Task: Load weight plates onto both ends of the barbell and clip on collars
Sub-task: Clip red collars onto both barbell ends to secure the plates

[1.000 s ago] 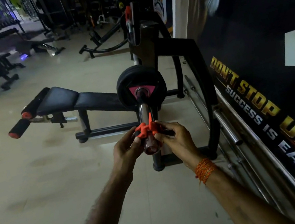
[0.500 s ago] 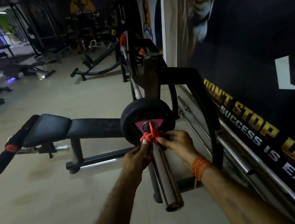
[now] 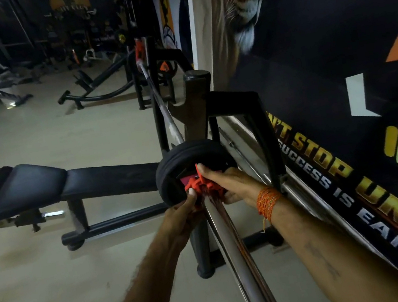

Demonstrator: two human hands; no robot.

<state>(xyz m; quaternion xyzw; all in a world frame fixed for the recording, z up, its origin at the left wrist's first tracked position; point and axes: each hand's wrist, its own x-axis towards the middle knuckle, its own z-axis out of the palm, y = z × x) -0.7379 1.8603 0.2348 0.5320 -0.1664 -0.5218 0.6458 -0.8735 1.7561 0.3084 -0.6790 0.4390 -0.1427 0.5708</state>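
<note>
A barbell rests on a black rack, and its chrome sleeve (image 3: pixel 240 262) runs toward me. A black weight plate (image 3: pixel 181 159) with a pink centre sits on the near end. An orange clip collar (image 3: pixel 200 186) is pressed against the plate's face on the sleeve. My left hand (image 3: pixel 179 213) pinches the collar from the left, and my right hand (image 3: pixel 227 183) grips it from the right, thumb up against the plate. At the far end of the bar another plate with an orange centre (image 3: pixel 165 67) shows behind the rack.
A black padded bench (image 3: pixel 66 185) stretches to the left of the plate. The rack's black frame (image 3: pixel 259 125) stands right of my hands, with spare bars (image 3: pixel 303 196) along the painted wall. More gym machines stand at the back on the tiled floor.
Both hands slid the orange collar along the sleeve from its near tip up to the plate's face. My view moved closer and higher over the bar.
</note>
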